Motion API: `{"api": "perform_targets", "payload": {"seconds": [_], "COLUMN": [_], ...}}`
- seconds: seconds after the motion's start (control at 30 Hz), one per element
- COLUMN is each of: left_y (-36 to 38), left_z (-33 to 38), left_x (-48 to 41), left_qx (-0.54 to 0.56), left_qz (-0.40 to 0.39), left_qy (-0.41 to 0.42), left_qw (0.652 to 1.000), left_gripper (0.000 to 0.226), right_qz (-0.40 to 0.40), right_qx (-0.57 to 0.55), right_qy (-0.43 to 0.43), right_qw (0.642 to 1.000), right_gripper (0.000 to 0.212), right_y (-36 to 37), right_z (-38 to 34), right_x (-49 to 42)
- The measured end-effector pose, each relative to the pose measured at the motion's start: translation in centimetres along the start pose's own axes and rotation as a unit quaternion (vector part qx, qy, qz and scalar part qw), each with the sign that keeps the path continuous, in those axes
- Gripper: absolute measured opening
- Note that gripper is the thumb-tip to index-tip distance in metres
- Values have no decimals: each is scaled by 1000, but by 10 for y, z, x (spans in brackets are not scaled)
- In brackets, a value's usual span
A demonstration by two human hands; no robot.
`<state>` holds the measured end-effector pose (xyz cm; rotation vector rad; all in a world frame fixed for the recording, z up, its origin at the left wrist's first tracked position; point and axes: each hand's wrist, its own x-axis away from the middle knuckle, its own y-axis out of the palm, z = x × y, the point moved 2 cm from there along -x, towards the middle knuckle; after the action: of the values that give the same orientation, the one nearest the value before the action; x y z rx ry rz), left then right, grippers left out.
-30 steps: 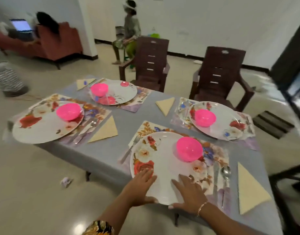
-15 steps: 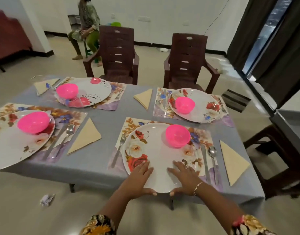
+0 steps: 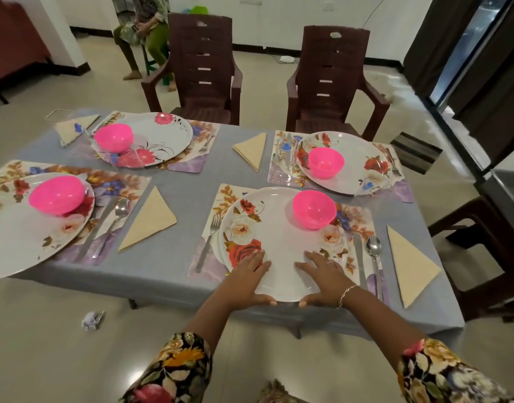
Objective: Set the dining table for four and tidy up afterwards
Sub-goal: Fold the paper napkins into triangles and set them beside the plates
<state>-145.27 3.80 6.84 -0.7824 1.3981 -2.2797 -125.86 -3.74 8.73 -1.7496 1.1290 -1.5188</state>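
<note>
Near plate (image 3: 279, 228), head view: white with flowers, lies on a placemat (image 3: 229, 196) at the near edge of the table (image 3: 177, 271). Left hand (image 3: 247, 282) and right hand (image 3: 325, 279) are both on its near part, fingers flat on the top face, thumbs hooked against the near rim, so each hand pinches the rim (whether the plate is lifted off the mat, cannot tell). Pink bowl (image 3: 314, 209) sits on the plate just beyond the right hand's fingertips. Fork (image 3: 209, 239) lies just left of the left hand. Knife (image 3: 359, 257) and spoon (image 3: 374, 251) lie side by side just right of the right hand, with the folded napkin (image 3: 407, 263) further right. Three more plates (image 3: 168, 132) with pink bowls lie well beyond the hands, ahead and to the left. Crumpled paper (image 3: 92, 319) lies on the floor, left of the left forearm
</note>
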Motion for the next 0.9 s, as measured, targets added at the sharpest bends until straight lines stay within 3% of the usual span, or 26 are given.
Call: {"api": "perform_targets", "payload": {"seconds": [0.17, 0.27, 0.37, 0.43, 0.53, 0.6, 0.73, 0.9], "left_y": [-1, 1, 0, -1, -6, -15, -30, -48], "left_z": [-2, -3, -3, -1, -5, -15, -54, -116], "left_x": [-4, -6, -5, -3, 9, 23, 60, 113], "left_qx": [-5, -10, -9, -20, -23, -39, -34, -36], "left_qz": [11, 17, 14, 7, 44, 95, 118, 158], "left_qy": [3, -1, -11, -18, -41, -61, -149, -210], "left_qw": [1000, 1000, 1000, 1000, 998, 993, 981, 964], "left_gripper": [91, 91, 97, 110, 115, 105, 80, 78], "right_qz": [7, 11, 29, 41, 110, 174, 269, 285], "right_qx": [13, 9, 14, 10, -46, -43, -44, -12], "right_qy": [-1, -4, -13, -21, -20, -59, -156, -204], "right_qw": [1000, 1000, 999, 999, 993, 982, 949, 936], "right_gripper": [107, 133, 126, 133, 129, 106, 46, 41], "right_y": [0, 1, 1, 1, -4, -13, -19, -34], "right_z": [6, 9, 10, 8, -2, -23, -73, -165], "right_x": [-7, -8, -7, -4, -2, -5, -26, -62]}}
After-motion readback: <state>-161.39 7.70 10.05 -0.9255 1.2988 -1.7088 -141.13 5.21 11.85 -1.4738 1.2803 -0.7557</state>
